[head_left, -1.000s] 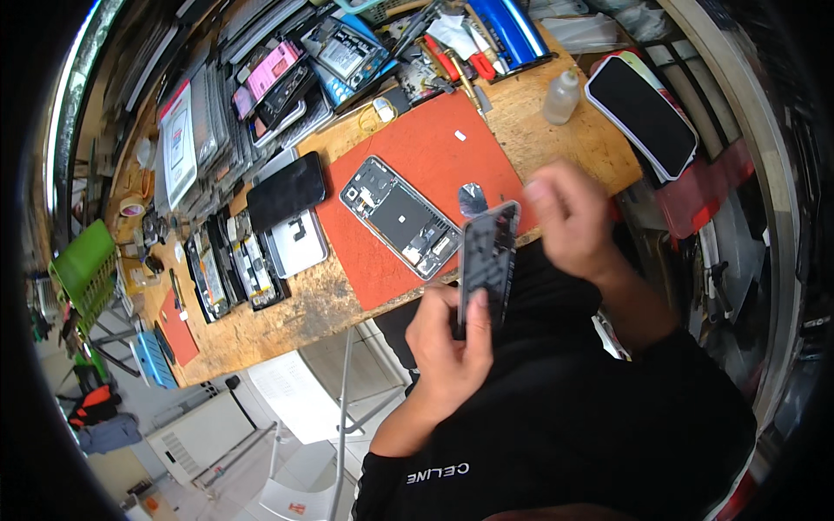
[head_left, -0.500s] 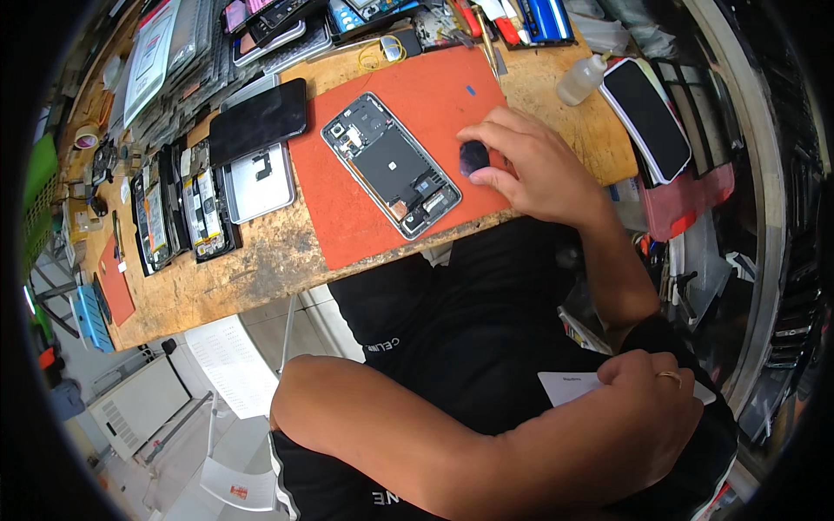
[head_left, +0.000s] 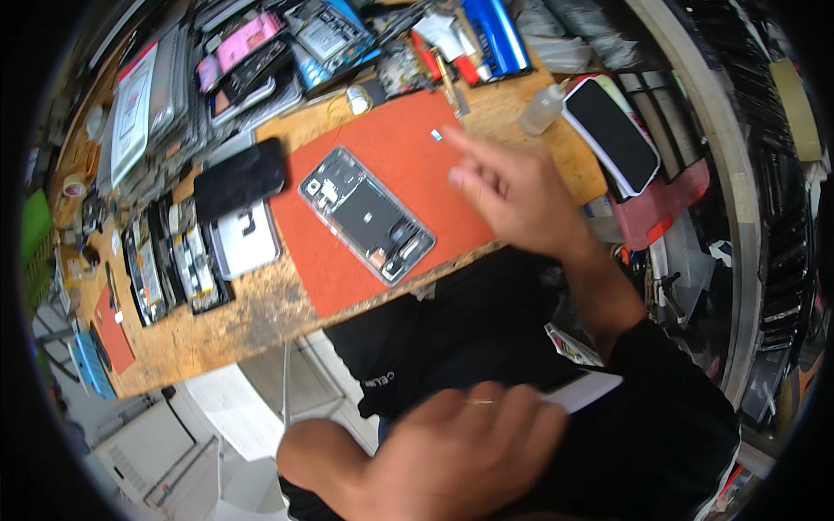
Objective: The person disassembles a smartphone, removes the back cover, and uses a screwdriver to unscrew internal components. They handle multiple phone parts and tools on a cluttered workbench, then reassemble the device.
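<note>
My left hand [head_left: 473,443], blurred and low in front of my body, is closed on a thin white card [head_left: 589,391] that sticks out past its fingers. Over the right side of an orange mat [head_left: 347,300] hovers my right hand [head_left: 521,187], also smeared by motion. Its index finger and thumb are apart, the other fingers curl in, and nothing shows between them. Just beyond that fingertip lies a tiny blue-and-white piece [head_left: 436,135]. An opened smartphone [head_left: 365,215] rests slantwise on the mat, its inner parts facing up.
Left of the mat are a black phone screen [head_left: 241,178], a pale phone shell [head_left: 248,239] and opened phones [head_left: 198,265]. Stacked parts [head_left: 139,122] fill the far left. A clear bottle [head_left: 542,110] and a white-edged phone [head_left: 612,137] stand at the right.
The dark rounded piece by my right fingers is out of sight; the index finger now stretches out. My left hand has moved leftward with the card. The whole view has shifted.
</note>
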A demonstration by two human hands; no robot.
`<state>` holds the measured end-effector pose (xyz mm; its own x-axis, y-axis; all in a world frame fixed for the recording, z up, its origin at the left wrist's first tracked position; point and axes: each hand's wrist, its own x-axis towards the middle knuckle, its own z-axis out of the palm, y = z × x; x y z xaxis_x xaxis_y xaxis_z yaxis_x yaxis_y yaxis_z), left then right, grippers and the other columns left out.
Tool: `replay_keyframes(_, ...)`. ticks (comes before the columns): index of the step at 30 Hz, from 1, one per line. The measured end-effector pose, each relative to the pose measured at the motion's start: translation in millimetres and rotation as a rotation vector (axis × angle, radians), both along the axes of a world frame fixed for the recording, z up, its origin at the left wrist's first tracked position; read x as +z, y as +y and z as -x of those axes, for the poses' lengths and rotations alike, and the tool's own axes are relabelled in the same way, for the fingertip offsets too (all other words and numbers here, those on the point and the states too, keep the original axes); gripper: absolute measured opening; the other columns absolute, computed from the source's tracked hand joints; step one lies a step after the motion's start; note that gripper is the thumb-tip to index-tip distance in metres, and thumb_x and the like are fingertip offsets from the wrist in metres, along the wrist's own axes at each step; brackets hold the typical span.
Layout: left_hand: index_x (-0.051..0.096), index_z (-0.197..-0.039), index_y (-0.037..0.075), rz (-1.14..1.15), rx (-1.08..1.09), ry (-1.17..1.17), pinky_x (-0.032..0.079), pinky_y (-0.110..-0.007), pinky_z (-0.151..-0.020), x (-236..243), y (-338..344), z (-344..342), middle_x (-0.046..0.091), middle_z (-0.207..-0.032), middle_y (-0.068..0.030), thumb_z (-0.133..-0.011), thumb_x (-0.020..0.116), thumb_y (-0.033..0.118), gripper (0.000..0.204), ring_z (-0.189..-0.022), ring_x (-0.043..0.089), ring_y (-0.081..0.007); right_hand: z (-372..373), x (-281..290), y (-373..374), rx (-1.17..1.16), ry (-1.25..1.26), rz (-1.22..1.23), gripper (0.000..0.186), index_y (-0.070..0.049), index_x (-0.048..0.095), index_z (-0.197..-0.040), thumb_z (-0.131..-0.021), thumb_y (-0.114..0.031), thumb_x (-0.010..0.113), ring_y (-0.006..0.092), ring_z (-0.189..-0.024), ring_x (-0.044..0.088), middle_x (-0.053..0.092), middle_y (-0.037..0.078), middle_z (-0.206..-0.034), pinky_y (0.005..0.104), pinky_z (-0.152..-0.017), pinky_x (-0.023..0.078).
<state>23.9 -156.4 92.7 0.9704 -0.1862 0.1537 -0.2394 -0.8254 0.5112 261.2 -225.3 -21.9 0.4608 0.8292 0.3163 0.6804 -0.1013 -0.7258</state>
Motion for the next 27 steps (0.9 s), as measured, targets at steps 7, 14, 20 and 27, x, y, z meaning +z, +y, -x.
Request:
replay_keyframes(7,0.069,-0.106,-0.001,0.850,0.595,0.089,0.053,-0.034,-0.079,-100.4,70.6,82.7,0.075,-0.095,-0.0117,-0.088,0.080,0.007,0.022,-0.079,0.069,-0.0233,15.8,-16.2,-80.0,-0.289,-0.048,-0.004,0.012,0.000,0.076,-0.106,-0.095,-0.005,0.075,0.0269,-0.069,0.070,0.072,0.014,-0.083,0.0374,-0.063,0.054)
replay_keyframes(14,0.061,-0.138,-0.007,1.055,1.072,-0.550,0.056,-0.039,-0.098,-185.0,116.2,124.5,0.064,-0.132,-0.0253,-0.109,0.060,0.021,0.040,-0.115,0.065,-0.0309,-55.3,0.4,-153.7,-0.661,-0.562,0.318,0.019,-0.005,0.073,-0.105,-0.089,-0.012,0.081,0.0328,-0.096,0.066,0.066,0.008,-0.097,0.0448,-0.084,0.053)
replay_keyframes(20,0.064,-0.136,-0.006,1.477,1.194,-0.531,0.051,-0.049,-0.111,-155.6,132.3,101.9,0.066,-0.134,-0.0232,-0.102,0.062,0.018,0.041,-0.120,0.064,-0.0339,-59.3,-2.2,-161.6,-0.666,-0.594,0.405,0.018,-0.007,0.066,-0.096,-0.091,-0.018,0.080,0.0318,-0.096,0.064,0.063,0.008,-0.094,0.0461,-0.087,0.047)
replay_keyframes(27,0.061,-0.143,0.000,1.468,1.267,-0.543,0.048,-0.048,-0.115,-152.1,118.3,81.7,0.065,-0.143,-0.0179,-0.102,0.066,0.023,0.047,-0.131,0.061,-0.0323,-62.0,-16.7,-153.5,-0.745,-0.546,0.273,0.015,-0.007,0.072,-0.105,-0.097,-0.020,0.075,0.0334,-0.097,0.068,0.070,0.011,-0.098,0.0478,-0.088,0.051)
